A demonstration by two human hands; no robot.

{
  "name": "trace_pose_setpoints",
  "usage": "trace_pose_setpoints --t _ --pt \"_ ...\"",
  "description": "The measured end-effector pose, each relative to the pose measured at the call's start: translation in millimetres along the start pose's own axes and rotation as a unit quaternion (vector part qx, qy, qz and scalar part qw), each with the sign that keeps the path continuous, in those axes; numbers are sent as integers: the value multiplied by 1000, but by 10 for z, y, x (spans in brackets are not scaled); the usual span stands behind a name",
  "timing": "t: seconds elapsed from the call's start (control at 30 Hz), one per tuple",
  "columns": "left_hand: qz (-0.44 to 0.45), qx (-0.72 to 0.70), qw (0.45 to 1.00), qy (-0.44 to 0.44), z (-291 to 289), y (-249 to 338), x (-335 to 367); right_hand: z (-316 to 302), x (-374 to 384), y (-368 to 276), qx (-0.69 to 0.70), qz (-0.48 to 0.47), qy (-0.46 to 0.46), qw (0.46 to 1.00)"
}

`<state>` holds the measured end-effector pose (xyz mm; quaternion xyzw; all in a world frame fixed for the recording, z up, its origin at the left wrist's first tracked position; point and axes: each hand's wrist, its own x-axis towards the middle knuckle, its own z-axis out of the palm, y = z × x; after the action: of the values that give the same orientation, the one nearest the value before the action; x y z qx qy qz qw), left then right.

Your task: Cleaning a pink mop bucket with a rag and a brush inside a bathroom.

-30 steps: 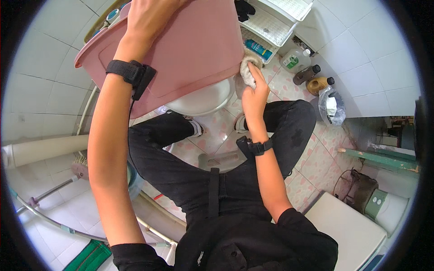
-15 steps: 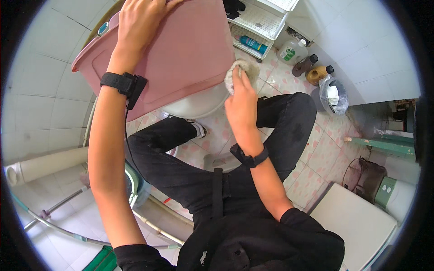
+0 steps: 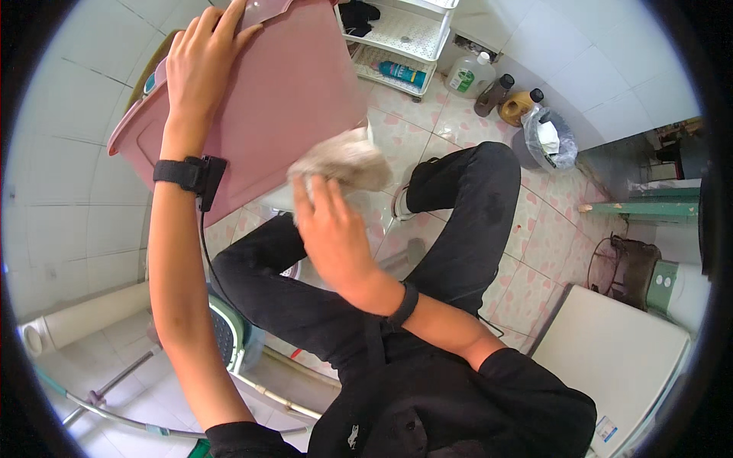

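Note:
A large pink plastic tub (image 3: 282, 99) is tilted in front of me, its outer side facing up and its rim at the lower left. My left hand (image 3: 200, 72) lies on the tub near its far left part, fingers stretched and thumb apart. In my right hand (image 3: 336, 240) is a greyish-white cloth (image 3: 347, 162), bunched beyond the fingertips at the tub's near right edge. The cloth partly covers that edge, so I cannot tell how firmly it touches. Beneath the tub a bit of a white rounded object shows.
A white tiered rack (image 3: 401, 38) holds a blue bottle (image 3: 402, 73). Several bottles, including a clear jug (image 3: 469, 76), stand along the wall by a lined trash bin (image 3: 546, 141). A white box-like surface (image 3: 618, 359) is at right, a pale pipe (image 3: 92, 317) at left.
My right hand has swept the cloth leftward and nearer to me, away from the tub's right corner. My left hand has shifted slightly left. The view has turned a little.

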<state>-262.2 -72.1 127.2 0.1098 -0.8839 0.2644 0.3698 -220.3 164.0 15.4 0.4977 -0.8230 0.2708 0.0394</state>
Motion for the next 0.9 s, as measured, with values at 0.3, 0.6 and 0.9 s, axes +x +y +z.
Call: trace_pose_setpoints --t 0.3,0.6,0.9 --pt "-3 -27 999 19 -40 -137 -95 108 -358 224 455 23 -40 889" --pt "26 -75 997 -7 -94 -143 -110 10 -216 1120 760 418 66 493" --pt "87 -85 992 -23 -144 -84 -93 -150 794 1173 319 -40 263 910"
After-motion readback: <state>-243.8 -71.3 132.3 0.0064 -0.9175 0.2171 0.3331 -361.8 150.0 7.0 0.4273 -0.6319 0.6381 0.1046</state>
